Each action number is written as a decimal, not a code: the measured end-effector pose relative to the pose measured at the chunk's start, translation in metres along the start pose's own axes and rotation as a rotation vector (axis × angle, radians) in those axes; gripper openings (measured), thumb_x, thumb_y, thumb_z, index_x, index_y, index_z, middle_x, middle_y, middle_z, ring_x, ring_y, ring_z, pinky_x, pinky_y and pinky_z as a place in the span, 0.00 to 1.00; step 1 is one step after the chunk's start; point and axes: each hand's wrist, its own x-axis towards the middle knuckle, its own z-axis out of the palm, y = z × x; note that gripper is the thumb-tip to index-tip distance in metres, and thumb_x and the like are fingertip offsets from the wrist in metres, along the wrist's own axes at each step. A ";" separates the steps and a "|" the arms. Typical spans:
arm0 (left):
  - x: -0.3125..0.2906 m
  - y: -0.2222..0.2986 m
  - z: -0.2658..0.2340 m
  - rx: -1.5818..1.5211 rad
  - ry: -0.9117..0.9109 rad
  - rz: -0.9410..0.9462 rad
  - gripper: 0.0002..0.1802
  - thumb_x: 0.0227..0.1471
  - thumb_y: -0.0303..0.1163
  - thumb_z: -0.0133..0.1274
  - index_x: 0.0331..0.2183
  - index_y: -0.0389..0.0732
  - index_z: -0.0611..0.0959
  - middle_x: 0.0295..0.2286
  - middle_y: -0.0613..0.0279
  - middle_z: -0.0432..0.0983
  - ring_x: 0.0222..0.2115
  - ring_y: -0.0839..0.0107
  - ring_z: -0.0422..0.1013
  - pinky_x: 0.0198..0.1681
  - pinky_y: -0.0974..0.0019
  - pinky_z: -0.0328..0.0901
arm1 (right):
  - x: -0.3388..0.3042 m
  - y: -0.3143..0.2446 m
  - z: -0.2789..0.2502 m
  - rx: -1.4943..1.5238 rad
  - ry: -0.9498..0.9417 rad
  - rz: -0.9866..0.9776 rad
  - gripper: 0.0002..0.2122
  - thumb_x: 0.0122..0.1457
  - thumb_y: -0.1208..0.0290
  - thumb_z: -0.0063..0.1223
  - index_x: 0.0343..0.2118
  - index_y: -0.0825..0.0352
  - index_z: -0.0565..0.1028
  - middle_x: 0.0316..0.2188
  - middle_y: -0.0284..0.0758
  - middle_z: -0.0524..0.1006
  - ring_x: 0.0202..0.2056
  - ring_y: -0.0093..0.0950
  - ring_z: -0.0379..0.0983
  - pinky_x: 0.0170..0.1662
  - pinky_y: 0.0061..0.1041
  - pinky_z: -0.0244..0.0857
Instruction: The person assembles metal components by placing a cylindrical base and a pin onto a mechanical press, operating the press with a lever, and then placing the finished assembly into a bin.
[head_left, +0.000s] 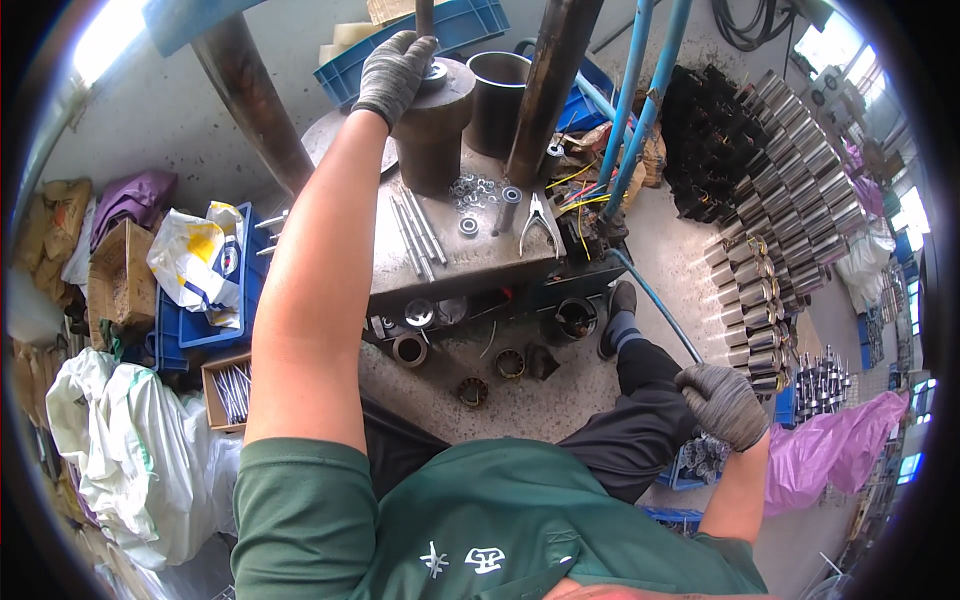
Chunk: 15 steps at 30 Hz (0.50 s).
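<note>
My left hand (392, 78), in a grey knit glove, reaches to the top of a thick steel cylinder block (432, 150) on the metal bench. Its fingers curl beside a metal ring (434, 76) lying there, just below a vertical press rod (424, 16). What they grip is hidden. My right hand (728, 406), gloved too, is closed at the lower end of a long blue lever (655, 305), beside my knee. On the bench (490, 268) lie several steel shafts (412, 235), small rings (475, 188), bearings (468, 227) and a pair of pliers (540, 225).
A hollow steel cylinder (497, 105) and a thick post (550, 90) stand behind. Stacked metal sleeves (790, 170) fill the right. Blue crates (200, 310), a cardboard box (122, 275) and white sacks (130, 440) line the left. Motor parts (510, 362) lie on the floor below the bench.
</note>
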 end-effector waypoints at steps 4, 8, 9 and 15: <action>0.003 -0.011 0.004 -0.133 -0.009 0.021 0.20 0.62 0.41 0.56 0.49 0.38 0.83 0.33 0.59 0.84 0.33 0.71 0.76 0.43 0.66 0.70 | 0.020 -0.017 -0.028 0.040 0.335 0.014 0.10 0.58 0.77 0.58 0.43 0.66 0.81 0.33 0.44 0.81 0.36 0.44 0.79 0.42 0.38 0.73; 0.000 -0.009 0.007 -0.207 -0.067 0.025 0.19 0.64 0.39 0.54 0.52 0.39 0.81 0.36 0.60 0.84 0.35 0.74 0.76 0.44 0.68 0.70 | 0.096 0.006 -0.073 -0.115 0.993 -0.325 0.11 0.62 0.81 0.58 0.47 0.70 0.79 0.38 0.42 0.81 0.38 0.34 0.80 0.44 0.30 0.75; 0.001 -0.008 0.003 -0.187 -0.079 0.019 0.19 0.65 0.40 0.53 0.52 0.39 0.81 0.36 0.60 0.84 0.35 0.74 0.76 0.44 0.69 0.70 | 0.114 0.008 -0.088 -0.163 1.043 -0.319 0.10 0.62 0.80 0.58 0.47 0.70 0.79 0.40 0.41 0.82 0.40 0.33 0.81 0.46 0.30 0.75; 0.005 -0.010 0.004 -0.203 -0.119 -0.016 0.19 0.66 0.39 0.54 0.53 0.38 0.80 0.34 0.61 0.82 0.35 0.76 0.75 0.44 0.70 0.70 | 0.199 0.015 -0.138 -0.156 1.034 -0.247 0.14 0.64 0.71 0.58 0.52 0.67 0.78 0.45 0.41 0.82 0.42 0.32 0.82 0.49 0.30 0.76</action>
